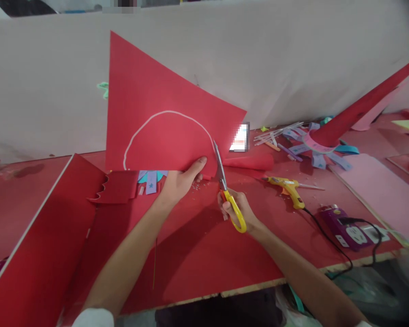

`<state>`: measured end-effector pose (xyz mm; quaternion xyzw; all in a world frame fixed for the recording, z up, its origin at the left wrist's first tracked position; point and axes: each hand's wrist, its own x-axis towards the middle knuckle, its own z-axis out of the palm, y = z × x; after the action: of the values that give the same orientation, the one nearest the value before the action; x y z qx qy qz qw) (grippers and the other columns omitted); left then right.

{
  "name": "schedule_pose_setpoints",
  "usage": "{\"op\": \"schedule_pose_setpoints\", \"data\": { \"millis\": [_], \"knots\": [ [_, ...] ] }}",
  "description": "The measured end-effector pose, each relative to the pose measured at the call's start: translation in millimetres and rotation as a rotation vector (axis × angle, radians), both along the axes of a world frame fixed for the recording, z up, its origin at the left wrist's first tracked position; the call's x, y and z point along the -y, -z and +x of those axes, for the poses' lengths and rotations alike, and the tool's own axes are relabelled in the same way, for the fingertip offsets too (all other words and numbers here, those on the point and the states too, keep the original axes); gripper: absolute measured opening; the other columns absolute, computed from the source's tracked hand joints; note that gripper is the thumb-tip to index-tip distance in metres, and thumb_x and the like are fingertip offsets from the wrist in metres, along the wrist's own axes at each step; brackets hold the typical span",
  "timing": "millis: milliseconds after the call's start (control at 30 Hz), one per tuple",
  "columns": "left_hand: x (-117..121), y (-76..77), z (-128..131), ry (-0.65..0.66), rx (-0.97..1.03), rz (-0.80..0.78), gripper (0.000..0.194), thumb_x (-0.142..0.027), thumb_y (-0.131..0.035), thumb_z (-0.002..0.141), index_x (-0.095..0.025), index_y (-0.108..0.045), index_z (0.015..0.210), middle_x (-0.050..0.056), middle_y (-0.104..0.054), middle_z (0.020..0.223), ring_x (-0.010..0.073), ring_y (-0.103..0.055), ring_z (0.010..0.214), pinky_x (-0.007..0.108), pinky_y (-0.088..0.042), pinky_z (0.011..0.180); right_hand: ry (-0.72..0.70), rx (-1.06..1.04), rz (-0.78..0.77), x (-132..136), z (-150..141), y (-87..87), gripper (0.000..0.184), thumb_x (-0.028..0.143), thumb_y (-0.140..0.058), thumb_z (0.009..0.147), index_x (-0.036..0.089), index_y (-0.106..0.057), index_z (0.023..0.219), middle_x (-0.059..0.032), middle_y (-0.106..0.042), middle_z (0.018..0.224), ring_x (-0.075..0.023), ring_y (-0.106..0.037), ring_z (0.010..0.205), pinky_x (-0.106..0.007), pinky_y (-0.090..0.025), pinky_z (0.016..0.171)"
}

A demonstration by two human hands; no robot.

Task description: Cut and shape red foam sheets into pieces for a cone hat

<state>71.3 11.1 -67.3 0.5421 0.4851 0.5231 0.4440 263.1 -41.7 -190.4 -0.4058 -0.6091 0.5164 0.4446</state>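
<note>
My left hand grips the lower edge of a large red sheet, thumb on the near face and fingers behind. The sheet stands raised above the table, and a pale curved line is drawn on it like an arch. With my right hand I hold yellow-handled scissors, blades pointing up. Their tips are at the right end of the drawn curve, against the sheet. Whether the blades are parted is hard to make out. Behind the sheet's right corner, part of a lit phone screen shows.
On the red table, a yellow glue gun lies at right, its cord leading to a purple power box. A red cone with strips stands further back. Pink sheets lie far right; a red folded board rises at left.
</note>
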Motion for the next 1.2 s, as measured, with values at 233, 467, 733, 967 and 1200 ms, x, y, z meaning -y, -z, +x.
{"op": "schedule_pose_setpoints", "data": {
  "millis": [233, 467, 733, 967, 1200],
  "knots": [
    [-1, 0.1, -1, 0.009, 0.009, 0.003, 0.042, -0.051, -0.081, 0.083, -0.023, -0.060, 0.061, -0.002, -0.056, 0.052, 0.0123, -0.055, 0.047, 0.027, -0.051, 0.050, 0.023, 0.004, -0.001, 1, -1, -3.2, 0.075, 0.098, -0.057, 0.083, 0.024, -0.054, 0.079, 0.0057, -0.048, 0.054, -0.0109, -0.043, 0.042, -0.026, -0.037, 0.042],
    [0, 5.8, -1, -0.119, -0.019, 0.110, 0.039, -0.057, -0.084, 0.085, -0.026, -0.065, 0.072, 0.004, -0.072, 0.071, 0.0235, -0.077, 0.083, 0.033, -0.064, 0.069, 0.042, 0.035, -0.012, 1, -2, -11.9, 0.075, 0.099, -0.057, 0.082, 0.024, -0.051, 0.075, 0.0053, -0.048, 0.051, -0.0112, -0.044, 0.040, -0.027, -0.034, 0.041],
    [-7, 25.9, 6, -0.334, 0.064, 0.197, 0.029, -0.053, -0.085, 0.087, -0.028, -0.075, 0.098, 0.007, -0.082, 0.108, 0.0231, -0.074, 0.129, 0.038, -0.061, 0.114, 0.040, 0.058, -0.021, 2, -3, -9.3, 0.077, 0.100, -0.058, 0.080, 0.024, -0.049, 0.074, 0.0060, -0.047, 0.051, -0.0104, -0.044, 0.039, -0.026, -0.033, 0.042],
    [-8, 30.5, 2, -0.360, -0.028, 0.332, 0.039, -0.059, -0.084, 0.088, -0.031, -0.077, 0.115, 0.007, -0.077, 0.136, 0.0299, -0.064, 0.145, 0.050, -0.048, 0.131, 0.029, 0.034, -0.055, 3, -5, -10.8, 0.077, 0.101, -0.058, 0.079, 0.024, -0.051, 0.075, 0.0074, -0.044, 0.050, -0.0099, -0.042, 0.038, -0.025, -0.034, 0.040],
    [-2, 28.7, 8, -0.415, -0.035, 0.290, 0.040, -0.054, -0.084, 0.090, -0.032, -0.074, 0.122, 0.007, -0.081, 0.128, 0.0304, -0.066, 0.143, 0.052, -0.054, 0.125, 0.004, -0.005, -0.100, 3, -7, -4.5, 0.077, 0.100, -0.061, 0.077, 0.024, -0.053, 0.078, 0.0078, -0.045, 0.053, -0.0098, -0.042, 0.038, -0.025, -0.036, 0.039]
  ]
}}
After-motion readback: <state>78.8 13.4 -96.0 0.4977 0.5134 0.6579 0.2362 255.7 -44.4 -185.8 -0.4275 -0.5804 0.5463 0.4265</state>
